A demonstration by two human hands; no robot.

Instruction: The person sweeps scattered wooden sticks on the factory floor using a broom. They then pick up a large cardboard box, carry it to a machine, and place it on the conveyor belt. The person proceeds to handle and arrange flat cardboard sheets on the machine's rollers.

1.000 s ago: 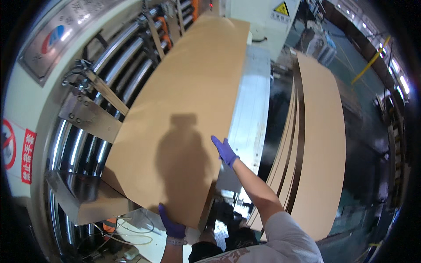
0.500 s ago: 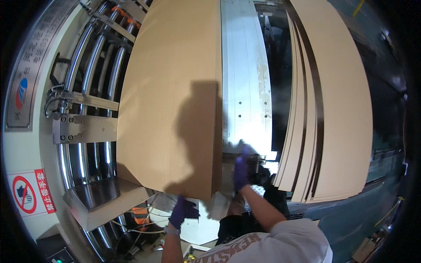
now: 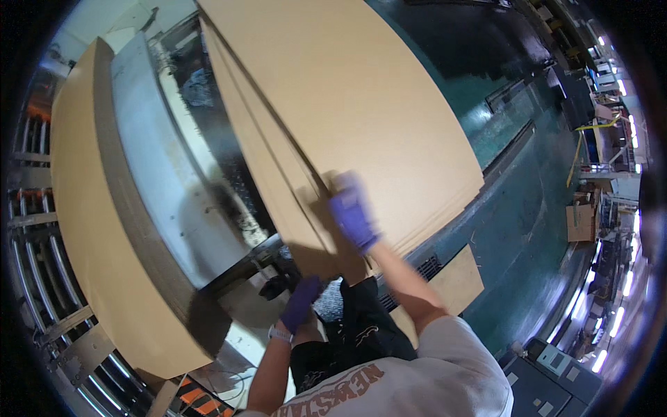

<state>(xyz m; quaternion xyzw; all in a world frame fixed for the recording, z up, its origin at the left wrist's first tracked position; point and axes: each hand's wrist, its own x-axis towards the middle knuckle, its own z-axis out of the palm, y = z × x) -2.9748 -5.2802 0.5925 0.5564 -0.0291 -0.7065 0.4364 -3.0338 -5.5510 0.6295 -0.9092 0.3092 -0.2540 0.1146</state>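
My right hand [image 3: 353,212], in a purple glove and blurred by motion, is over the near left part of a stack of large brown cardboard sheets [image 3: 361,90]. Its fingers look stretched out along the sheet edges, and I cannot tell whether they touch. Lower and to the left is my left hand [image 3: 302,304], also purple-gloved, in front of my body near the sheets' near corner. Its fingers are dark and hard to make out. A second thick pile of brown cardboard [image 3: 90,187] stands at the left, away from both hands.
A pale metal machine bed [image 3: 156,153] runs between the two cardboard piles. Metal rollers [image 3: 42,281] lie at the far left. A loose cardboard piece [image 3: 458,281] rests on the right near my arm. Green floor [image 3: 517,201] stretches right, with a grey cabinet [image 3: 549,382] at the lower right.
My view has turned right, so the left pile now sits farther left. My right hand has gone from the machine bed to the right-hand sheets. My left hand has left the left pile's near edge.
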